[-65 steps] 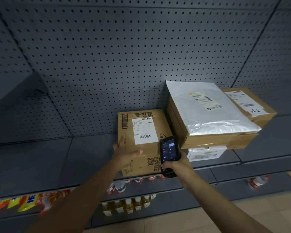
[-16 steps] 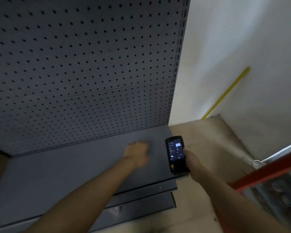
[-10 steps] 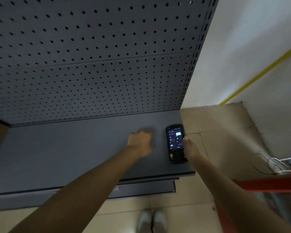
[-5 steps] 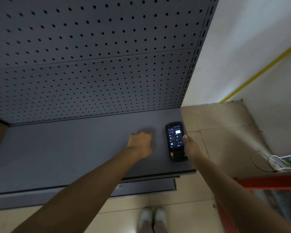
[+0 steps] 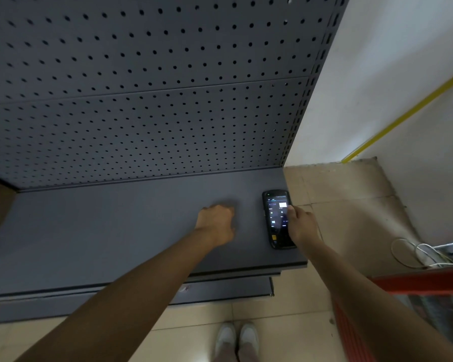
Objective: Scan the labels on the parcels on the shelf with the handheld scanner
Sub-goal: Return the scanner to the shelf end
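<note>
Barely shifted, right hand (image 5: 300,226) grips scanner (image 5: 276,218) on shelf (image 5: 115,231); left hand (image 5: 216,223) curled, holding nothing.

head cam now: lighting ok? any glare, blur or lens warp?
Head view: dim and even; the lit scanner screen is the brightest patch, its text too small to read. Wide-angle warp splays the pegboard edge. Soft shadow around the left hand; forearms slightly soft.
</note>
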Demonstrator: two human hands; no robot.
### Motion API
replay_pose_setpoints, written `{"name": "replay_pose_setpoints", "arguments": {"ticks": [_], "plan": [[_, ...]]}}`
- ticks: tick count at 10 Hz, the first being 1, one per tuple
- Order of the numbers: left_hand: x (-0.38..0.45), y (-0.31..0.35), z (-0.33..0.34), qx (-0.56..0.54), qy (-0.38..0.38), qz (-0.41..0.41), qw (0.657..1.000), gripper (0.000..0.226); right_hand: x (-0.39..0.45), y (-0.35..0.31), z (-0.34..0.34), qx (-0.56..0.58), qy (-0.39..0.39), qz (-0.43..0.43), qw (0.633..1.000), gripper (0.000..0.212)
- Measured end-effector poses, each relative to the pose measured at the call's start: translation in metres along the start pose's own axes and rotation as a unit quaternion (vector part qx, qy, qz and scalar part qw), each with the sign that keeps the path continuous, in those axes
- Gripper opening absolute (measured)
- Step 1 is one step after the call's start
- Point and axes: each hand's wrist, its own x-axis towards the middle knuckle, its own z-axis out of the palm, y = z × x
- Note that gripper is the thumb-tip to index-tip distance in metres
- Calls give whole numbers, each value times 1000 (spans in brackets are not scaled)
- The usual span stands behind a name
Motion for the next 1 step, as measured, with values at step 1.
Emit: {"name": "replay_pose_setpoints", "arguments": {"ticks": [1], "plan": [[-9,-1,-7,-9,16,-7,1000,43,-2,-1,-7,7,3,-9,1000,38]]}}
